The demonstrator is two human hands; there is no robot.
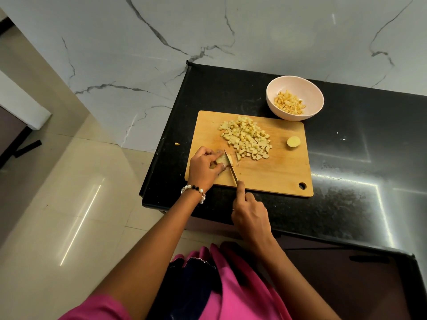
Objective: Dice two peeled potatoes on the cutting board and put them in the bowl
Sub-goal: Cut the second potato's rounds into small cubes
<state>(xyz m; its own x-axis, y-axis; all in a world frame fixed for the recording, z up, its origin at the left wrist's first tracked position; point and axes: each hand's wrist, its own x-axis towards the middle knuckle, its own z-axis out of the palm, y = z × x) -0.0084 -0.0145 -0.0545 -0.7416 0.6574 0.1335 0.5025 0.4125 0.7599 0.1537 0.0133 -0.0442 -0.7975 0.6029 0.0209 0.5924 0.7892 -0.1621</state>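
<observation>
A wooden cutting board [265, 176] lies on the black counter. At its near left corner my left hand [204, 167] holds down a small piece of peeled potato [220, 160] with curled fingers. My right hand [250, 213] grips a knife [231, 168] by the handle, forefinger along the spine, and the blade stands in the potato piece right beside my left fingertips. A heap of diced potato [247, 139] covers the board's middle. A rounded potato end [293, 142] lies alone at the right. A pale pink bowl [275, 105] beyond the board holds some darker diced potato [290, 103].
The black counter [346, 158] ends just left of the board, with tiled floor [69, 192] below. One small potato scrap [177, 143] lies on the counter's left edge. A marble wall [231, 31] rises behind the counter.
</observation>
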